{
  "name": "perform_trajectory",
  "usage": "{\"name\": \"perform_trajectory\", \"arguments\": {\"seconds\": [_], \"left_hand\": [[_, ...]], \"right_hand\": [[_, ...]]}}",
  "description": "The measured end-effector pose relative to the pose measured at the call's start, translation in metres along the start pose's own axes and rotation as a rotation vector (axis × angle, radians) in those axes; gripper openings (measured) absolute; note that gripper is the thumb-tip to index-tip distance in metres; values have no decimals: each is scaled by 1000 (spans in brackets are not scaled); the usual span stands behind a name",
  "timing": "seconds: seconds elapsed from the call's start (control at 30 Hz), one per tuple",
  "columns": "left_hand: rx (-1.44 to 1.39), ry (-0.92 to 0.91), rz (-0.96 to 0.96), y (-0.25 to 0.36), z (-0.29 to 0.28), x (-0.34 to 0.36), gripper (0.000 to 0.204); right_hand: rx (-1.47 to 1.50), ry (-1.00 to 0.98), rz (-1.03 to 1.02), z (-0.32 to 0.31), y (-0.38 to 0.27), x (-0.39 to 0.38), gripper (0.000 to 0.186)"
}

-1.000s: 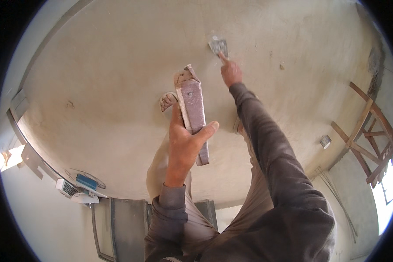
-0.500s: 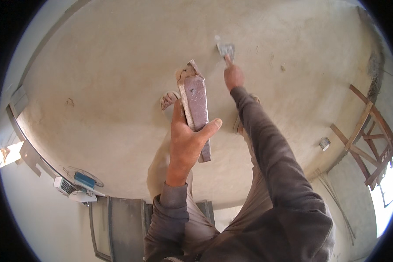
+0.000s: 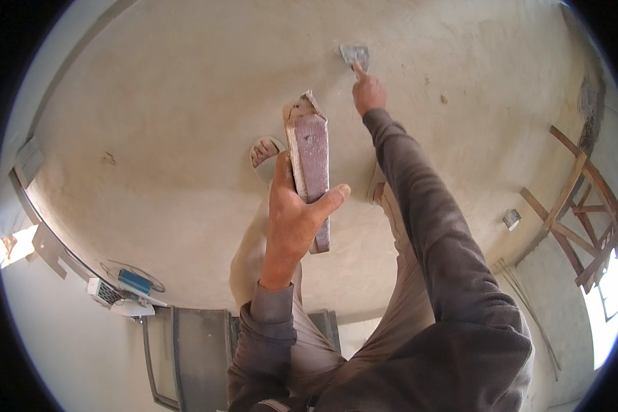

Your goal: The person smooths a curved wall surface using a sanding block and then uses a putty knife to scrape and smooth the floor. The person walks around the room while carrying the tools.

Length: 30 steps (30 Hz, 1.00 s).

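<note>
My left hand (image 3: 288, 223) grips a long, tapered pinkish-grey block (image 3: 309, 161) with pale, crusted edges and a rough broken top end. Farther forward, my right hand (image 3: 369, 93) holds a putty knife (image 3: 354, 55) with a smeared metal blade, its index finger along the blade, against the dusty, mottled beige floor (image 3: 158, 96). My feet (image 3: 264, 154) in sandals stand behind the block and beside my right forearm, partly hidden by both.
A wooden trestle frame (image 3: 584, 213) stands at the right, near a small square object (image 3: 511, 218) and long thin rods (image 3: 529, 309). A blue machine with cables (image 3: 134, 281) and a white mesh-fronted unit (image 3: 104, 292) sit lower left. Dark framed panels (image 3: 199, 353) lie behind me.
My right hand and the putty knife have shifted forward and a little right along the floor. My left hand has moved slightly up and right with the block.
</note>
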<state>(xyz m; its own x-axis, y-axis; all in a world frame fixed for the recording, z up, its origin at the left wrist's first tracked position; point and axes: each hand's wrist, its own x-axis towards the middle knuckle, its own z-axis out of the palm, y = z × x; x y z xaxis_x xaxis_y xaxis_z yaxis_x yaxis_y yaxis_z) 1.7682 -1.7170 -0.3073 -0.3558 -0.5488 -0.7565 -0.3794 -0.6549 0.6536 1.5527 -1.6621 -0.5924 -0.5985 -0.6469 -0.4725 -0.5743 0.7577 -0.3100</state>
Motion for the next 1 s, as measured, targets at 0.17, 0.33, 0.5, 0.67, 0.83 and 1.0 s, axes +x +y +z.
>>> {"name": "perform_trajectory", "arguments": {"seconds": [0.17,0.33,0.5,0.67,0.83,1.0], "left_hand": [[-115,19,-44,13,3,2,53],[-26,-20,-41,7,1,-4,52],[-80,25,-20,12,3,-3,55],[-24,5,-19,5,3,-6,57],[-60,7,-23,15,5,-3,57],[-75,10,-28,12,9,-6,57]], "right_hand": [[-71,-38,15,7,17,-36,54],[-22,-11,-54,-10,-6,-1,55],[-92,-32,-23,13,15,-40,51],[-83,-50,-68,-10,-8,5,54],[-110,-52,-38,8,21,-33,53],[-63,-60,-76,-7,-4,3,56]]}}
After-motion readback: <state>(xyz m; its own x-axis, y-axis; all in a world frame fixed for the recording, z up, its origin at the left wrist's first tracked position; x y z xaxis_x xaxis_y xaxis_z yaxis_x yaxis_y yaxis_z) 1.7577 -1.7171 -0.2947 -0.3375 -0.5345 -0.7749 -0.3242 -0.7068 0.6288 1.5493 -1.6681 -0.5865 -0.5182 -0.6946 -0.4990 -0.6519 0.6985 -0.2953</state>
